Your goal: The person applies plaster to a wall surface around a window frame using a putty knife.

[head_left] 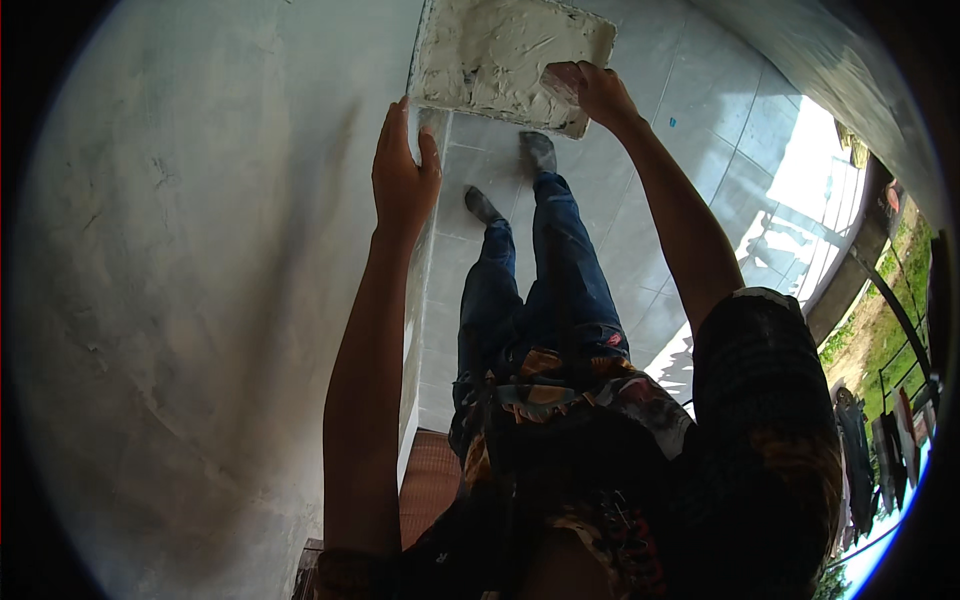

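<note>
I hold a square tile (495, 50), its back thickly spread with grey-white mortar, up near the grey plastered wall (200, 300). My left hand (404, 178) reaches up along the wall, with its fingertips at the tile's lower left corner and its thumb beside the edge. My right hand (592, 92) grips the tile's right edge with mortar-smeared fingers. Below the tile are my legs in blue jeans (560, 260) and grey shoes (538, 152).
Pale tiles cover the floor (690, 150), with bright sun patches at the right. A row of set wall tiles (418, 300) runs edge-on beside my left arm. A brown mat (430, 480) lies near the wall's foot. Railing, grass and hanging clothes (870, 440) are at the far right.
</note>
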A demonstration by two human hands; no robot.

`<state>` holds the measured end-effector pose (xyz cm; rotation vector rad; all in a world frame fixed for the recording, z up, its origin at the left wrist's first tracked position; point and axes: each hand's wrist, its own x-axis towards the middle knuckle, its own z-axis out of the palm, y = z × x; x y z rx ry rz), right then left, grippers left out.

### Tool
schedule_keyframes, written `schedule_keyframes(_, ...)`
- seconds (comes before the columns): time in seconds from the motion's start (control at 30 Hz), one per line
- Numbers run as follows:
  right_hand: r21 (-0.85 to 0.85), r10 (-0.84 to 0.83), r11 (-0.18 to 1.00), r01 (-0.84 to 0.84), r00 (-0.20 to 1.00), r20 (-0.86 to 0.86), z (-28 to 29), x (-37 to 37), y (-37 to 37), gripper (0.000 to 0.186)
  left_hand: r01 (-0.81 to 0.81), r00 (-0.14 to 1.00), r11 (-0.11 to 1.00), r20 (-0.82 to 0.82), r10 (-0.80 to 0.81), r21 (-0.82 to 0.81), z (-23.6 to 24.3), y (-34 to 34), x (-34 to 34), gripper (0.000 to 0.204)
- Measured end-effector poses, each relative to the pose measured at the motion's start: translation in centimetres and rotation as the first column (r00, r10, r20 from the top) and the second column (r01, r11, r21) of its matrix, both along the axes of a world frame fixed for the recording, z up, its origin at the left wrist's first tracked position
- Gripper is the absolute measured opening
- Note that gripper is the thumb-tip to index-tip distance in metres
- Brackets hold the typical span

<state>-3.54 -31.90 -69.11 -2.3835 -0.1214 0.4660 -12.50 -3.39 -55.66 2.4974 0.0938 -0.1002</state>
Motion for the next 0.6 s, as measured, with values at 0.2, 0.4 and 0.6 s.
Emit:
schedule_keyframes(0.2, -0.117, 0.217, 0.966, -0.228, 0.971, -0.102, -6.4, 2.3, -0.5, 0.033, -0.047, 0.994, 0.999, -0.095, 0.045, -0.023, -2.3, -2.1, -1.5, 0.049)
schedule_keyframes(0.4, -0.169, 0.263, 0.944, -0.284, 0.955, -0.137, -7.3, 1.7, 1.6, 0.038, -0.07, 0.985, 0.998, -0.16, 0.067, -0.009, -3.0, -1.6, -3.6, 0.048)
schedule_keyframes(0.6, -0.217, 0.353, 0.901, -0.376, 0.926, -0.137, -8.2, 2.5, 2.1, 0.039, -0.065, 0.986, 0.998, -0.157, 0.063, -0.007, -3.2, -1.1, -4.2, 0.049)
